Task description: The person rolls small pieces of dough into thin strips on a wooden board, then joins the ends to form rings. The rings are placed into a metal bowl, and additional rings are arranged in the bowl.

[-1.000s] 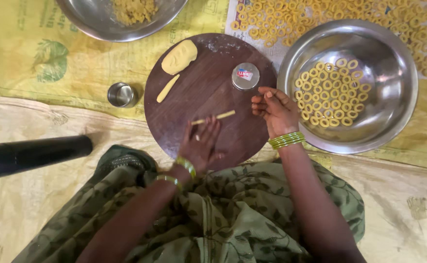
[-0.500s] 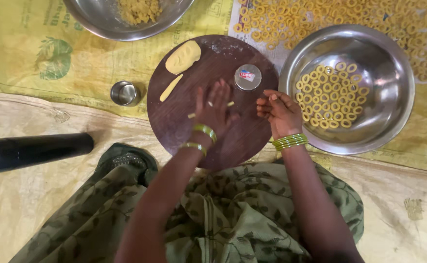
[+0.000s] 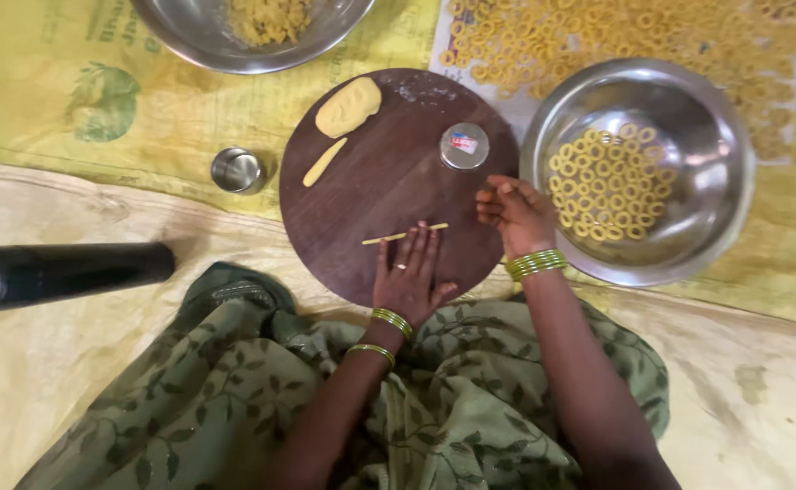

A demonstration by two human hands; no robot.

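Yellow sacking covered the floor beneath a round board (image 3: 362, 209). Left hand (image 3: 409, 277) lay flat and released, fingertips on a thin dough strand (image 3: 404, 235) mid-board. Right hand (image 3: 512, 210) was loosely clenched at the board's edge; contents could not be told. Judgement: even, light palm pressure would keep the strand uniform. Finished rings (image 3: 607, 180) sat in a steel bowl (image 3: 702, 127) alongside.

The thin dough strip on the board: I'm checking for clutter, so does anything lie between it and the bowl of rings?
Only the right hand, curled on the round board, lies between the dough strip and the ring bowl.
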